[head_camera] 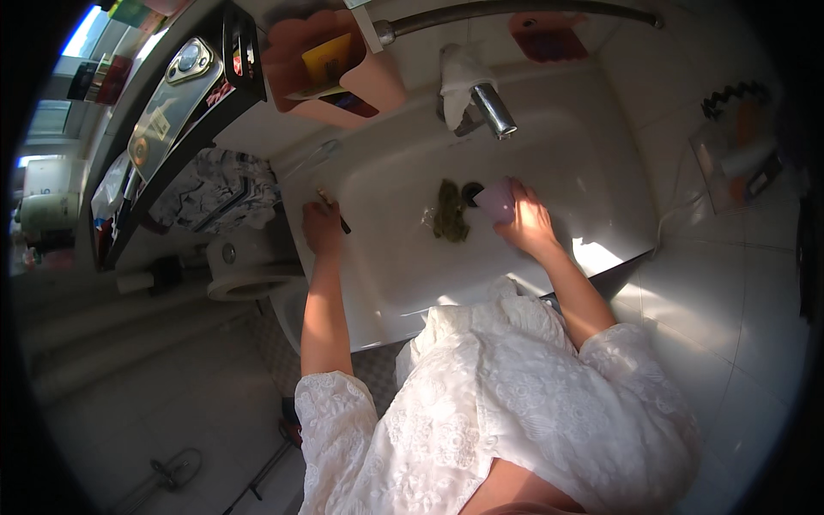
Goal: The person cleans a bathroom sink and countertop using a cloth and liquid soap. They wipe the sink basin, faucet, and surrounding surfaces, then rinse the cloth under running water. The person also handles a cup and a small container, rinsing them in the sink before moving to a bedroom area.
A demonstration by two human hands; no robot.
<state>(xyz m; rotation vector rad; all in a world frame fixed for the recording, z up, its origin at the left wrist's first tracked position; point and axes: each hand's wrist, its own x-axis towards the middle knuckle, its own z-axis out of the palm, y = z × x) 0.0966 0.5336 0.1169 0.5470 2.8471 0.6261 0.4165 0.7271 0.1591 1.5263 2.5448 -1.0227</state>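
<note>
My right hand point(529, 222) grips a pale purple cloth or sponge point(499, 201) inside the white sink basin point(393, 257), just right of the round drain point(472, 192). A wet, greenish-brown clump point(450, 212) lies left of the drain; its exact kind is unclear. On the basin's left ledge, my left hand point(323, 222) is at a thin, dark-handled tool point(335, 210), perhaps a brush; whether the fingers grip it or only rest on it cannot be told. Above the basin is a chrome faucet point(494, 111), with a whitish cloth point(458, 77) wrapped around its base.
A pink bin point(380, 80) with packets stands behind the basin's left corner. At the upper left, a dark shelf point(193, 122) carries a phone point(174, 109). A toilet point(241, 270) is left of the basin. A clear holder point(734, 161) hangs on the right tiled wall.
</note>
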